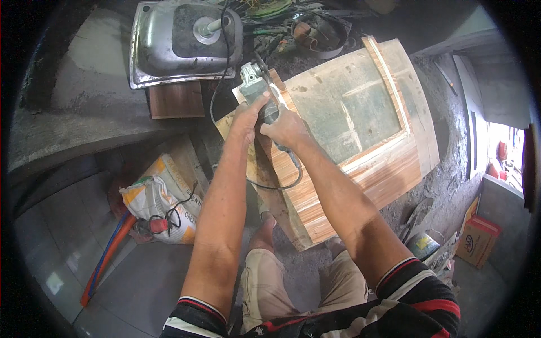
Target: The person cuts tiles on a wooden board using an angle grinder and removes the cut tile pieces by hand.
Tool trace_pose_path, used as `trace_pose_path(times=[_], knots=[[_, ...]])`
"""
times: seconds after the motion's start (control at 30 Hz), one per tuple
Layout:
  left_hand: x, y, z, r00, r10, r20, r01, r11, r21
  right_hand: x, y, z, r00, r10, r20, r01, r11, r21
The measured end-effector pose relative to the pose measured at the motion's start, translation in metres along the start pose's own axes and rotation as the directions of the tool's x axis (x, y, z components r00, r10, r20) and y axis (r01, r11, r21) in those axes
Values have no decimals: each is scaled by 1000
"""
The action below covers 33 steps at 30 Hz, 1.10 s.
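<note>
Both my arms reach forward to an angle grinder [254, 84] with a grey metal head and a dark body. My left hand [245, 119] is closed around its left side, and my right hand [287, 125] wraps the body from the right. The disc edge is toward the right, over a strip of wood-grain tile [283, 93]; whether it touches the tile cannot be made out. Below lies a board [338, 96] bearing wood-grain tile pieces [315, 200] along its near and left sides. A dark power cord [284, 186] loops from the grinder beside my right forearm.
A steel sink [152, 53] sits upside down at the back left, with a brown tile [176, 101] under it. To the left are a white sack [163, 194] and orange and blue pipes [107, 262]. A bucket [422, 246] and a red carton [478, 242] stand right.
</note>
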<state>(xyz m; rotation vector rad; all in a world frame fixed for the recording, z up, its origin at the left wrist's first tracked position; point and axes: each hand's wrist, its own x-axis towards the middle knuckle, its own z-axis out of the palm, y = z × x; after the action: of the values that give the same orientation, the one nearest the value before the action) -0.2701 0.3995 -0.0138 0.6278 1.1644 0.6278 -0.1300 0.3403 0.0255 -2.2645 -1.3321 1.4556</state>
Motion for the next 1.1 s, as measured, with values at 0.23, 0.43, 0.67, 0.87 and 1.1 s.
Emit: trace_pose_path(times=[0.23,0.43,0.67,0.87,1.1], knots=[[0,-3,-3,1000,15,26,-16,1000,12,-6,-1,-2,999,-12,-29,13,1000,16],[2,-4,-4,1000,7,27,-7,1000,5,-5,-4,-4,1000,-18,-14,18,1000,9],[1,-1,0,1000,-12,13,12,1000,-4,-1,-2,-3,1000,-10,-17,10,1000,4],[-1,-2,3,998,32,-54,-32,999,-12,-2,-4,-4,1000,-13,-15,13,1000,9],[2,-1,2,1000,-18,-21,18,1000,10,-1,-7,-5,1000,11,-21,-11,1000,0]])
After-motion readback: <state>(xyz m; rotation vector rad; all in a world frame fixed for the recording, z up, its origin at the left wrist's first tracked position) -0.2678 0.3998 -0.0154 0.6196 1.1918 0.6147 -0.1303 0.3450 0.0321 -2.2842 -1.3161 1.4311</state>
